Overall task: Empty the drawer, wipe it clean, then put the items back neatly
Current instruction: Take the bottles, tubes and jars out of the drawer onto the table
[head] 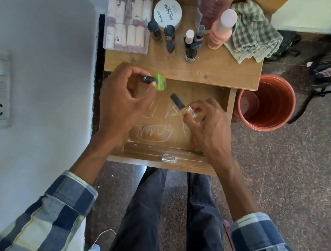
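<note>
The wooden drawer [159, 133] is pulled out below the table top, its floor marked with chalk scribbles. Over its back left corner my left hand [125, 96] pinches a green nail polish bottle [159, 81] by its black cap. Over the drawer's right half my right hand [206, 123] grips a small clear yellowish nail polish bottle [191, 111] with a dark cap pointing up and left. A small red item [194, 141] peeks out under my right wrist.
On the table top [213, 72] stand a clear box of rolls [128, 22], a white nail polish remover tub [168, 13], several dark-capped polish bottles [191, 52], a pink bottle [221, 30] and a checked cloth [254, 33]. An orange bucket [267, 103] stands right of the drawer.
</note>
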Motion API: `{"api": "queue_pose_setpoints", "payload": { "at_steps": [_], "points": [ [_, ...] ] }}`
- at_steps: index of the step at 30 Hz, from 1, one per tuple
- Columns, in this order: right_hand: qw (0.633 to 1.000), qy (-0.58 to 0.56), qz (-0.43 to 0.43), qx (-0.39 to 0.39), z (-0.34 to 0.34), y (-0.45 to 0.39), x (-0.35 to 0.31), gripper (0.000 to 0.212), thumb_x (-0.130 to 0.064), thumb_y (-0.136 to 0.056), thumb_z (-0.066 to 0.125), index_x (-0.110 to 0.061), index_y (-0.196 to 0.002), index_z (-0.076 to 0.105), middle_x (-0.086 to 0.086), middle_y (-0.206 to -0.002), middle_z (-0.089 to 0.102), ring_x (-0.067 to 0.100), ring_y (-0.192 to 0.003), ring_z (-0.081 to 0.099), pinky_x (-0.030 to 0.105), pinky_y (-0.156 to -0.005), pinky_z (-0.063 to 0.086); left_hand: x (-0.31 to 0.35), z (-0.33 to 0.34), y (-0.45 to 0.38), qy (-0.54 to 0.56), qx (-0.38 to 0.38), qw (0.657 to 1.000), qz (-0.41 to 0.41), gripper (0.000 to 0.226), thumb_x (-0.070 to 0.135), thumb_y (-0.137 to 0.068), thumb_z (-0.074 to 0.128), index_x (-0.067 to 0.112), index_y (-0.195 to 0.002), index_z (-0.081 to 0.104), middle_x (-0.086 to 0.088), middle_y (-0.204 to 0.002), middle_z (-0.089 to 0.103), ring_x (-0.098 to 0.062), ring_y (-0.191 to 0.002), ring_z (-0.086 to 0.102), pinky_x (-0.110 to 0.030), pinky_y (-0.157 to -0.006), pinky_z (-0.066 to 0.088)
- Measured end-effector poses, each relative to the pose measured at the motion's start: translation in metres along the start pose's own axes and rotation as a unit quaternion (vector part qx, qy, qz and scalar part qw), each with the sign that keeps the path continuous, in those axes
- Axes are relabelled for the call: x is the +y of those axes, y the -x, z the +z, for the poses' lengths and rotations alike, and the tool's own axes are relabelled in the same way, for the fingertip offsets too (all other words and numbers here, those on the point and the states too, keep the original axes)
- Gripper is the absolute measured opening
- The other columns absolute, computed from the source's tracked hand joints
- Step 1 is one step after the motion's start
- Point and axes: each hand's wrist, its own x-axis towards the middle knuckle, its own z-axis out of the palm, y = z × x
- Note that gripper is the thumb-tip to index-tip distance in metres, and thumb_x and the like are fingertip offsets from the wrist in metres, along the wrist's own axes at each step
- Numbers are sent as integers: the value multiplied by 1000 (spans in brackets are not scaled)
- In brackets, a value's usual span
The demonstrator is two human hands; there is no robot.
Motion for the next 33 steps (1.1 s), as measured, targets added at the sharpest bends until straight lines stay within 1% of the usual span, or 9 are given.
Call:
{"api": "queue_pose_setpoints", "payload": {
  "at_steps": [3, 8, 12, 19, 23, 26, 28, 31, 33],
  "points": [
    [996, -61, -24, 61, -1, -7, -22, 24, -43, -93, 73, -25, -108, 74, -15, -99, 65, 4, -81, 63, 38, -70, 61, -1, -8, -14, 13, 34, 999, -1, 32, 34, -97, 81, 11, -117, 72, 7, -113, 75, -1, -96, 71, -10, -81, 56],
    [984, -109, -48, 136, 9, -19, -66, 19, -33, -93, 75, -23, -109, 75, -15, -101, 72, 4, -64, 64, 34, -65, 60, -11, -13, -33, -23, 68, 997, -20, 35, 46, -95, 79, 20, -116, 73, 25, -107, 70, 0, -85, 73, -21, -82, 61],
    [978, -104, -41, 176, 27, -36, -94, 15, -29, -94, 77, -19, -105, 73, -10, -103, 71, 3, -65, 64, 31, -66, 60, -16, -12, -40, -35, 76, 996, -16, 40, 50, -94, 79, 19, -119, 73, 19, -113, 73, -4, -95, 74, -24, -87, 62],
    [975, -117, -29, 186, 54, -48, -116, 13, -20, -97, 75, -13, -103, 66, -3, -108, 67, 10, -80, 68, 36, -73, 61, -16, -14, -46, -31, 71, 997, -21, 39, 45, -96, 81, 15, -119, 73, 16, -113, 72, -1, -99, 70, -5, -86, 51],
    [978, -111, -16, 175, 67, -49, -118, 19, -18, -94, 78, -14, -103, 63, -3, -108, 65, 13, -83, 67, 39, -72, 60, -21, -13, -44, -9, 50, 999, -15, 40, 40, -95, 84, 13, -124, 73, 14, -118, 75, 1, -100, 72, -12, -92, 58],
    [976, -123, -8, 178, 69, -48, -119, 24, -21, -92, 81, -16, -104, 62, -5, -105, 65, 11, -82, 65, 38, -71, 59, -23, -11, -40, 10, 44, 999, -15, 47, 40, -94, 85, 11, -128, 69, 26, -118, 68, 15, -99, 66, -9, -92, 55],
    [977, -129, -2, 168, 67, -45, -115, 26, -25, -92, 82, -18, -106, 60, -6, -103, 65, 10, -82, 64, 39, -71, 60, -24, -9, -36, 28, 46, 998, -13, 54, 40, -93, 86, 10, -132, 64, 29, -121, 66, 17, -102, 66, -9, -93, 55],
    [982, -118, -4, 147, 59, -36, -104, 27, -27, -92, 82, -19, -105, 59, -7, -100, 64, 10, -80, 63, 41, -70, 59, -25, -8, -25, 45, 51, 997, -21, 62, 42, -91, 87, 8, -133, 57, 18, -115, 71, 8, -96, 70, -9, -87, 56],
    [988, -83, -12, 129, 53, -27, -92, 21, -29, -93, 79, -23, -102, 61, -12, -94, 64, 5, -76, 61, 35, -67, 59, -27, -4, -14, 40, 58, 997, -43, 60, 42, -91, 86, 8, -129, 55, 10, -107, 72, 4, -87, 69, -8, -80, 55]
  ]
}}
